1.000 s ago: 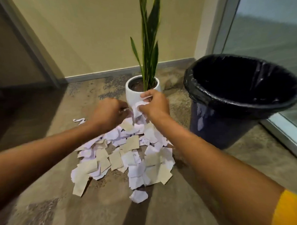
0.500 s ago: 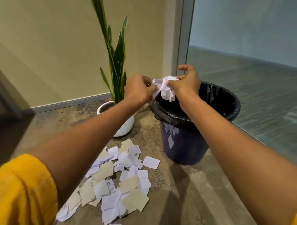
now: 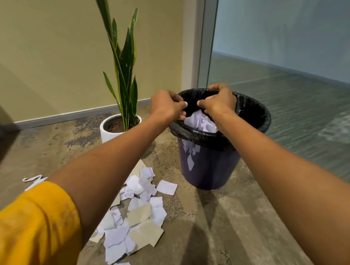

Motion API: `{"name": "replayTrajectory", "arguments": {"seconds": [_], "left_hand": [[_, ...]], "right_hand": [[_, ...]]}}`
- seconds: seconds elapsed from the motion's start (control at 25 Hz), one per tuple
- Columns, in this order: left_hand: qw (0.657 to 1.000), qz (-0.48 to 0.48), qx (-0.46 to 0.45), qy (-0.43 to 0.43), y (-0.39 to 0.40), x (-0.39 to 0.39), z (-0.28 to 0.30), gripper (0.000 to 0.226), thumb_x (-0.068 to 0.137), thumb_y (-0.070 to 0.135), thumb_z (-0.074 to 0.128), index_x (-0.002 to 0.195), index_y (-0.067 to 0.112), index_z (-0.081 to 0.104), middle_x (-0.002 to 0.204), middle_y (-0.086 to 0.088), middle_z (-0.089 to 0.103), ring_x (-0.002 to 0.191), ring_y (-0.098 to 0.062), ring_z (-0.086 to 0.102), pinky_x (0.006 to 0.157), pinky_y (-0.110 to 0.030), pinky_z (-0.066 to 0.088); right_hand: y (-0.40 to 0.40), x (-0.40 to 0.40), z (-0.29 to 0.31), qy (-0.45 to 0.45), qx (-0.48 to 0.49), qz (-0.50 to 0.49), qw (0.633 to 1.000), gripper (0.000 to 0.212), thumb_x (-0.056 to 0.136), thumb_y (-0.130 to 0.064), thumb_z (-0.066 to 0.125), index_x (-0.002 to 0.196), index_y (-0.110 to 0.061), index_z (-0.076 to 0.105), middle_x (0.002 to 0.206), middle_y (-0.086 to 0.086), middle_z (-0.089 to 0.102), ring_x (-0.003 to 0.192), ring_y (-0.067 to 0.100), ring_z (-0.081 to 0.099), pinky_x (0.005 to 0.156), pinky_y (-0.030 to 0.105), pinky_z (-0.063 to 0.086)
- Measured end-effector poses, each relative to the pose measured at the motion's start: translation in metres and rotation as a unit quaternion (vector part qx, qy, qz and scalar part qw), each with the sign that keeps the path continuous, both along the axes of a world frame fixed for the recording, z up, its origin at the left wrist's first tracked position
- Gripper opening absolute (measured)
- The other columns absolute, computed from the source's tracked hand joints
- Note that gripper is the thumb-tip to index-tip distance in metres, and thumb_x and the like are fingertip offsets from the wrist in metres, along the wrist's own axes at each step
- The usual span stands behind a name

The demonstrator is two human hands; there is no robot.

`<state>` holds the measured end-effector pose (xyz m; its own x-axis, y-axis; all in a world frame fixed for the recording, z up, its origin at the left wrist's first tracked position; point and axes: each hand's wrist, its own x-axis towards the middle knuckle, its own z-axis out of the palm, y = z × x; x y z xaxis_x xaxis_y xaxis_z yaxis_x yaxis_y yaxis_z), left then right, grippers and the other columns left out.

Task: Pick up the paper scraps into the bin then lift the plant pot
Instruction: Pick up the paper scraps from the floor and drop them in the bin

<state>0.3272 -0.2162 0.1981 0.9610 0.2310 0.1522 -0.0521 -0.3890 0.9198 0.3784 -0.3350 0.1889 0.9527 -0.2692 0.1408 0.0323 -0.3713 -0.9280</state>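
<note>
Reaching forward over a dark bin (image 3: 209, 166) lined with a black bag (image 3: 253, 113), a person holds both hands above its open mouth. The left hand (image 3: 166, 107) and the right hand (image 3: 218, 103) sit close together, fingers curled inward, with a clump of white paper (image 3: 200, 121) just below them, inside the rim. Whether the fingers are pinching that clump or have just let it go cannot be told. Many paper scraps (image 3: 133, 223), white and tan, lie scattered on the floor (image 3: 222, 220) in front of the bin, partly hidden by the left forearm. A white plant pot (image 3: 106, 134) with tall green leaves stands to the left of the bin, near the wall. Most of the clean-up looks undone, and the pot is untouched. The hands are over the near edge of the bin, so light pieces could catch on the bag's rim and flutter back to the floor. Scraps near the pot's base may be missed. Lifting the pot by one side could tip it, since the leaves stand tall.
</note>
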Motion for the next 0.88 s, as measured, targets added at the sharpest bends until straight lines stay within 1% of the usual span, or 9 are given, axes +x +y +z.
{"name": "replayTrajectory", "arguments": {"seconds": [0.08, 0.24, 0.32, 0.44, 0.56, 0.64, 0.72, 0.8, 0.88], "left_hand": [[1.000, -0.006, 0.007, 0.001, 0.002, -0.004, 0.000, 0.013, 0.087, 0.004, 0.062, 0.098, -0.003, 0.064, 0.063, -0.009, 0.061, 0.054, -0.017, 0.062, 0.064, -0.030, 0.061], [0.999, -0.027, 0.043, -0.008, 0.014, -0.021, -0.005, 0.012, 0.089, 0.005, 0.059, 0.098, -0.001, 0.063, 0.064, -0.008, 0.060, 0.052, -0.015, 0.060, 0.051, -0.021, 0.057], [0.996, -0.033, 0.078, -0.011, 0.027, -0.034, -0.013, 0.010, 0.089, 0.008, 0.059, 0.096, 0.002, 0.063, 0.067, -0.006, 0.062, 0.053, -0.014, 0.061, 0.047, -0.018, 0.054], [0.987, -0.035, 0.153, 0.035, 0.057, -0.057, -0.046, 0.010, 0.088, 0.011, 0.061, 0.091, 0.002, 0.064, 0.069, -0.008, 0.064, 0.051, -0.013, 0.062, 0.050, -0.025, 0.058], [0.964, -0.051, 0.232, 0.118, 0.088, -0.084, -0.092, 0.010, 0.086, 0.011, 0.062, 0.087, 0.003, 0.068, 0.074, -0.013, 0.070, 0.055, -0.020, 0.066, 0.052, -0.028, 0.055], [0.919, -0.108, 0.329, 0.189, 0.104, -0.104, -0.122, 0.015, 0.083, 0.015, 0.066, 0.094, 0.006, 0.069, 0.089, -0.013, 0.071, 0.077, -0.027, 0.068, 0.061, -0.024, 0.046], [0.843, -0.180, 0.430, 0.268, 0.114, -0.126, -0.155, 0.046, 0.075, 0.030, 0.074, 0.115, 0.013, 0.058, 0.110, -0.010, 0.062, 0.099, -0.028, 0.060, 0.072, -0.027, 0.041], [0.779, -0.206, 0.484, 0.341, 0.122, -0.151, -0.185, 0.084, 0.065, 0.046, 0.078, 0.132, 0.019, 0.036, 0.130, -0.011, 0.044, 0.113, -0.030, 0.050, 0.084, -0.036, 0.046], [0.755, -0.183, 0.498, 0.385, 0.127, -0.171, -0.207, 0.109, 0.058, 0.058, 0.077, 0.142, 0.021, 0.018, 0.145, -0.012, 0.028, 0.127, -0.032, 0.039, 0.092, -0.042, 0.046]], "right_hand": [[0.005, 0.000, -0.004, -0.018, -0.006, 0.004, 1.000, 0.032, 0.070, -0.007, 0.078, 0.091, -0.026, 0.061, 0.103, 0.008, 0.067, 0.091, 0.023, 0.067, 0.084, 0.041, 0.057], [0.024, -0.010, -0.002, -0.080, -0.045, 0.015, 0.996, 0.023, 0.079, -0.006, 0.067, 0.073, -0.028, 0.062, 0.089, 0.001, 0.069, 0.090, 0.018, 0.067, 0.086, 0.037, 0.056], [0.039, -0.024, -0.001, -0.126, -0.089, 0.055, 0.987, 0.020, 0.082, -0.006, 0.064, 0.075, -0.025, 0.066, 0.083, -0.004, 0.067, 0.091, 0.016, 0.065, 0.086, 0.030, 0.055], [0.067, -0.053, -0.013, -0.184, -0.152, 0.162, 0.957, 0.012, 0.084, -0.007, 0.063, 0.086, -0.017, 0.070, 0.083, -0.006, 0.064, 0.083, 0.010, 0.061, 0.071, 0.014, 0.049], [0.097, -0.074, -0.049, -0.203, -0.227, 0.257, 0.917, 0.016, 0.079, -0.003, 0.062, 0.084, -0.015, 0.072, 0.088, 0.003, 0.070, 0.081, 0.018, 0.063, 0.074, 0.033, 0.054], [0.110, -0.083, -0.081, -0.137, -0.272, 0.336, 0.891, 0.016, 0.078, -0.003, 0.063, 0.086, -0.014, 0.072, 0.089, 0.006, 0.070, 0.083, 0.022, 0.063, 0.077, 0.037, 0.054], [0.114, -0.090, -0.114, -0.053, -0.335, 0.424, 0.840, 0.018, 0.078, -0.009, 0.069, 0.095, -0.013, 0.070, 0.091, 0.006, 0.067, 0.086, 0.022, 0.062, 0.080, 0.036, 0.053], [0.115, -0.100, -0.145, 0.016, -0.412, 0.505, 0.758, 0.038, 0.076, -0.021, 0.076, 0.111, -0.015, 0.064, 0.107, 0.010, 0.063, 0.096, 0.022, 0.059, 0.084, 0.035, 0.050], [0.114, -0.110, -0.173, 0.084, -0.479, 0.555, 0.675, 0.063, 0.073, -0.031, 0.079, 0.128, -0.020, 0.051, 0.128, 0.012, 0.050, 0.115, 0.027, 0.051, 0.091, 0.038, 0.045]]}}
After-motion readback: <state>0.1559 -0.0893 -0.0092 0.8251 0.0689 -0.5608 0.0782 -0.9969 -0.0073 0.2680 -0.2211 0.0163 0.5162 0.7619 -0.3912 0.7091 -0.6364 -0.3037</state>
